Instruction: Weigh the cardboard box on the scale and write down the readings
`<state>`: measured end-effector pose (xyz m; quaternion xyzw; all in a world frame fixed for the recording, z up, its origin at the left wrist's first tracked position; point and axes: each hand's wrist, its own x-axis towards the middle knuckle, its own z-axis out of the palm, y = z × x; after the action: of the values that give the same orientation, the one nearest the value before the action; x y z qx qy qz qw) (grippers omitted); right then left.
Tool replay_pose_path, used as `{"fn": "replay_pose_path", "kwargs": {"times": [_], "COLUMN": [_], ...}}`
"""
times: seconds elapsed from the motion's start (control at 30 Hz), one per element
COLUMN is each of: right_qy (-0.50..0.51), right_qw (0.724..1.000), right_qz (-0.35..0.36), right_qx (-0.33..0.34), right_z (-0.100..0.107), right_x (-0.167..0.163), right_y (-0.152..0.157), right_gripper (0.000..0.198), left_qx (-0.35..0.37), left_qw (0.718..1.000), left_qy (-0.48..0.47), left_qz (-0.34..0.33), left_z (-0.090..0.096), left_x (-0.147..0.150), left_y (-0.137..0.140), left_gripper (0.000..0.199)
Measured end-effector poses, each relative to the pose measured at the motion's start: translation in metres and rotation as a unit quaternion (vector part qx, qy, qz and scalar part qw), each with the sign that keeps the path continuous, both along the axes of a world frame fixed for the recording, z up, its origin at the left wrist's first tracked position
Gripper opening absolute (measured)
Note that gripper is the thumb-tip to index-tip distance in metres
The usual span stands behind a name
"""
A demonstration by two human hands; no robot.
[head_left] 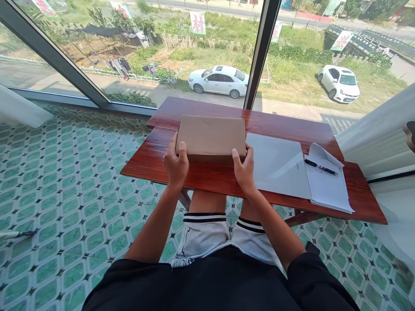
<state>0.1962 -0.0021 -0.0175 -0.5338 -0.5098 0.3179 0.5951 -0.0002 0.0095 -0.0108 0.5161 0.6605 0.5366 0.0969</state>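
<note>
One box [212,134] between both hands [177,163] [244,169]

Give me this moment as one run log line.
left hand: gripping cardboard box, left end | right hand: gripping right end | box: top closed | on table: laptop, papers, pen

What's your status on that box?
Left hand, right hand: holding cardboard box at opposite ends. Box over wooden table, top shut. Closed laptop close on its right.

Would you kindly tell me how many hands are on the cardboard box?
2: the left hand at the left end of the cardboard box, the right hand at its right end. The box's far side and underside are hidden.
</note>
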Motion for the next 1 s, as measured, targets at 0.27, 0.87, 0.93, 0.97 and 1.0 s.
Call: {"fn": "replay_pose_path", "kwargs": {"times": [0.27,0.87,0.93,0.97,1.0], "right_qy": [-0.002,-0.038,-0.036,-0.036,-0.036], "right_qw": [1.0,0.999,0.999,0.999,0.999], "right_qz": [0.009,0.024,0.025,0.024,0.024], "right_qx": [-0.004,-0.007,-0.006,-0.006,-0.006], "right_z": [-0.006,-0.01,-0.011,-0.012,-0.012], "right_x": [-0.004,-0.004,-0.004,-0.004,-0.004], "right_y": [0.001,0.003,0.004,0.004,0.005], "right_gripper": [0.056,0.057,0.057,0.056,0.056], "left_qx": [-0.006,-0.012,-0.012,-0.011,-0.01], "left_qw": [1.0,1.0,1.0,1.0,1.0], "left_qy": [0.008,0.008,0.01,0.011,0.012], "left_qz": [0.012,0.018,0.018,0.017,0.016], "left_z": [-0.008,-0.018,-0.018,-0.019,-0.019], "left_x": [-0.006,-0.009,-0.01,-0.01,-0.01], "left_y": [0.002,0.004,0.004,0.005,0.005], "left_gripper": [0.053,0.051,0.051,0.051,0.051]}}
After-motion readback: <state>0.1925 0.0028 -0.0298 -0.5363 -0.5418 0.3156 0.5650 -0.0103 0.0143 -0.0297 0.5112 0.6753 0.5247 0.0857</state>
